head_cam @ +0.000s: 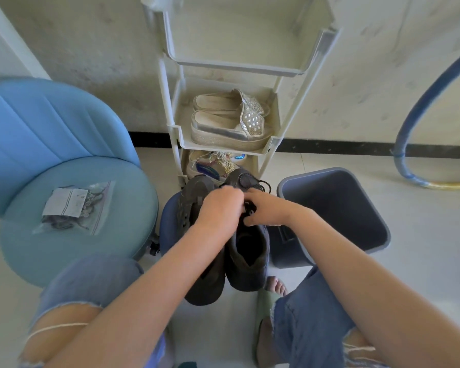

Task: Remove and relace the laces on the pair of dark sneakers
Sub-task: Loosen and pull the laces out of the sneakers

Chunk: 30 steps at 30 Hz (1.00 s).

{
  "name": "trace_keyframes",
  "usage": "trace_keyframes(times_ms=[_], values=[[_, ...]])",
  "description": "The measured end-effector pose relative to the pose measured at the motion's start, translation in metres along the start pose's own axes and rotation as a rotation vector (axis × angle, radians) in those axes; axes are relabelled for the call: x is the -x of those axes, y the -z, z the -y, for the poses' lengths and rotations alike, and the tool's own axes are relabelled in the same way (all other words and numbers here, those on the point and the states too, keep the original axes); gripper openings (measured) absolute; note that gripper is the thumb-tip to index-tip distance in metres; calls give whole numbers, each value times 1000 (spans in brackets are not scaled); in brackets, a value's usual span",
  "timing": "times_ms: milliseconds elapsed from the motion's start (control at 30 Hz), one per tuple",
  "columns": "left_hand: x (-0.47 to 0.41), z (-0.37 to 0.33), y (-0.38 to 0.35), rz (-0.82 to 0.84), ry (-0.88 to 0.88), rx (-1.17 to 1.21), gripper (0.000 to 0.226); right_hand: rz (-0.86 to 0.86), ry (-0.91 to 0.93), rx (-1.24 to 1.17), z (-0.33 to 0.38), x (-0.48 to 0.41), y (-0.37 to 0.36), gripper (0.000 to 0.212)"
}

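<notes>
Down in the head view, both my forearms reach forward and meet over the pair of dark sneakers. My left hand [222,205] lies knuckles up, fingers curled down toward the black lace [250,207]; their tips are hidden, so I cannot tell what they hold. My right hand [266,208] comes in from the side, wrist bent, fingers curled and pinching that bunched lace just above the opening of the upright sneaker [250,257]. The other sneaker [194,197] lies tipped on its side, touching it on the left, partly under my left arm. Both sit between my knees, on a small blue stool [167,227], beside the grey bin [343,208].
</notes>
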<state>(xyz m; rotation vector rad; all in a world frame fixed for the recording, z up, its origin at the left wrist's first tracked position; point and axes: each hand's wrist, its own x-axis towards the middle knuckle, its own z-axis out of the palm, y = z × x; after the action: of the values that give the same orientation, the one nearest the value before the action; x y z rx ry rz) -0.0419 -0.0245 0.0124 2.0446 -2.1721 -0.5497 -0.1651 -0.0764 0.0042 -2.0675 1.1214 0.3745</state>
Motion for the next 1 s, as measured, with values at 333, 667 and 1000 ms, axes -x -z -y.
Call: trace_keyframes(times_ms=[333, 667, 1000], values=[[2, -15, 10, 118, -23, 1246, 37, -243, 296, -1218, 1, 43, 29, 17], [9, -17, 25, 86, -12, 802, 22, -1054, 60, -968, -16, 40, 40, 23], [-14, -43, 43, -318, 62, 1364, 24, -140, 314, -957, 15, 49, 15, 54]])
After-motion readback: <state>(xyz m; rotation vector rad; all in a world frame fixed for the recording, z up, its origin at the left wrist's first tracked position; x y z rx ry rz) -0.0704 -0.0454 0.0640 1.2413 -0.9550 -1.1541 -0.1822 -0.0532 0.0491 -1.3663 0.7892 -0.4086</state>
